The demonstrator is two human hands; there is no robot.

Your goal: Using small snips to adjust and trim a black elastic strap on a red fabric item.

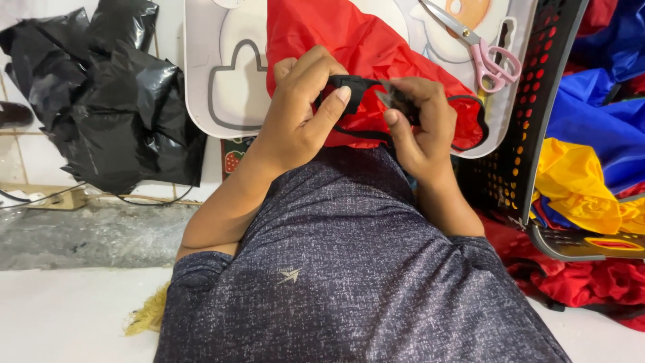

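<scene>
A red fabric piece (349, 40) with black edging lies on a small white table (232, 87) in front of me. My left hand (302, 111) pinches a black strap end (349, 86) at the fabric's lower edge, thumb on top. My right hand (420, 124) holds the same black strap a little to the right, fingers curled around it. A thin black cord (470, 131) loops out to the right of my right hand. Both hands are close together above my lap.
Pink-handled scissors (480, 50) lie on the table's far right. A black perforated basket (537, 101) leans at the right, with blue (598, 114), yellow (578, 181) and red fabric (591, 279) around it. Black plastic bags (107, 101) lie at the left.
</scene>
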